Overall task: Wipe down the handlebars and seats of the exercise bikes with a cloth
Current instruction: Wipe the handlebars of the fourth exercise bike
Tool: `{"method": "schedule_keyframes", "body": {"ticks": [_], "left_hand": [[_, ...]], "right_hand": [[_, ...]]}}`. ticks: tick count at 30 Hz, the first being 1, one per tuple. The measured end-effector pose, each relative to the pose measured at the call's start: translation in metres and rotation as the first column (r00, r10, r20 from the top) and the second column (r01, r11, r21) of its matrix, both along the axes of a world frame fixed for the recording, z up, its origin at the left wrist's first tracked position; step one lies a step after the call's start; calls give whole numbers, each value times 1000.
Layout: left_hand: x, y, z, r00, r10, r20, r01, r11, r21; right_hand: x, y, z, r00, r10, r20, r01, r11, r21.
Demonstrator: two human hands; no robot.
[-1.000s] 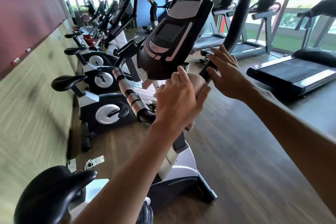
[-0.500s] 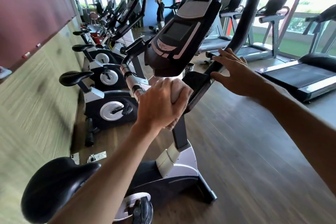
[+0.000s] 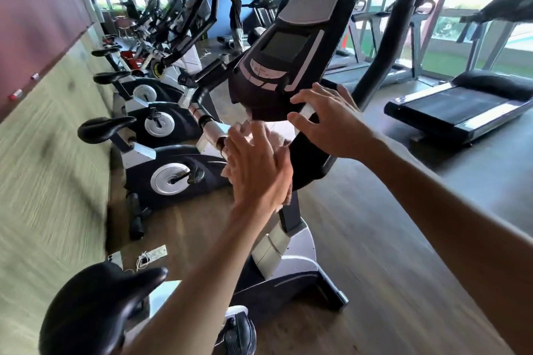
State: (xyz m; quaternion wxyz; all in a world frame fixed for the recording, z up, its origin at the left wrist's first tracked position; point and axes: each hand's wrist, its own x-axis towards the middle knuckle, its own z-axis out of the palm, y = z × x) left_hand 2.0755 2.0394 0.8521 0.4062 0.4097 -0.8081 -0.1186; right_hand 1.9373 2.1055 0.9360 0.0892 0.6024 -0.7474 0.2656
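Though the left hand (image 3: 256,170) covers most of the cloth (image 3: 277,138), pinkish folds show past its fingers (image 3: 261,132) and below its palm. Those fingers are straight and slightly spread, pressing the cloth flat against the bike's (image 3: 291,256) handlebar (image 3: 310,158) just under the console (image 3: 291,57); whether the thumb hooks the fabric cannot be told. The right hand (image 3: 328,127) has fingers splayed wide and holds nothing, its tips hidden behind the console's lower edge, so contact there is unclear. A black seat (image 3: 95,305) sits at lower left, partly cut off. Blur smears the wall (image 3: 49,170) and the floor (image 3: 375,239).
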Motion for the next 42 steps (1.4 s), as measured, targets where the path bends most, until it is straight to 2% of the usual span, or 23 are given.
{"method": "schedule_keyframes", "body": {"ticks": [2, 3, 5, 7, 8, 10, 11, 13, 16, 18, 22, 23, 27, 30, 32, 36, 37, 38, 42], "left_hand": [[16, -8, -4, 977, -207, -47, 206, 978, -24], [26, -14, -7, 951, -308, -6, 308, 950, -45], [47, -33, -13, 874, -456, 171, 474, 876, -89], [58, -51, -17, 802, -492, 340, 562, 814, -147], [58, -56, -19, 788, -487, 376, 583, 787, -202], [48, -52, -27, 830, -445, 336, 546, 773, -324], [40, -43, -32, 874, -404, 271, 481, 799, -360], [25, -14, -40, 945, -275, 176, 322, 878, -355], [14, 11, -45, 976, -109, 187, 171, 917, -361], [21, -4, -46, 968, -160, 195, 234, 857, -459], [44, -59, -55, 881, -403, 247, 458, 601, -655], [46, -64, -58, 879, -409, 246, 462, 597, -656], [31, -18, -55, 968, -183, 174, 247, 833, -496], [21, 4, -49, 979, -110, 169, 179, 860, -477], [27, -12, -50, 969, -173, 177, 244, 789, -563], [43, -66, -54, 872, -408, 272, 468, 527, -710], [44, -73, -56, 856, -433, 284, 490, 501, -713], [43, -74, -57, 860, -433, 270, 484, 525, -701], [34, -22, -57, 953, -230, 199, 301, 812, -501]], "right_hand": [[4, -2, -8, 993, -88, -84, 87, 996, -6], [6, -2, -12, 984, -120, -129, 119, 993, -15], [11, -1, -17, 969, -163, -186, 158, 987, -38], [14, -1, -19, 960, -204, -195, 196, 979, -59], [15, -2, -19, 954, -227, -195, 219, 974, -62], [18, -4, -20, 940, -272, -208, 264, 962, -66], [19, -5, -20, 933, -287, -216, 278, 958, -71], [20, -6, -21, 925, -309, -222, 298, 951, -83], [23, -7, -21, 906, -343, -247, 330, 939, -94], [25, -5, -22, 903, -343, -258, 331, 939, -90], [30, 1, -25, 922, -331, -200, 317, 943, -99], [32, -1, -25, 921, -339, -192, 324, 940, -107], [34, -7, -25, 894, -395, -213, 381, 919, -104], [34, -7, -23, 886, -409, -218, 405, 912, -68], [34, -6, -24, 881, -407, -242, 410, 911, -40], [37, -6, -30, 877, -429, -215, 439, 898, 1], [39, -6, -32, 872, -442, -209, 452, 892, -2], [40, -7, -33, 868, -453, -205, 463, 887, -3], [43, -10, -31, 851, -485, -201, 501, 865, 37]]}}
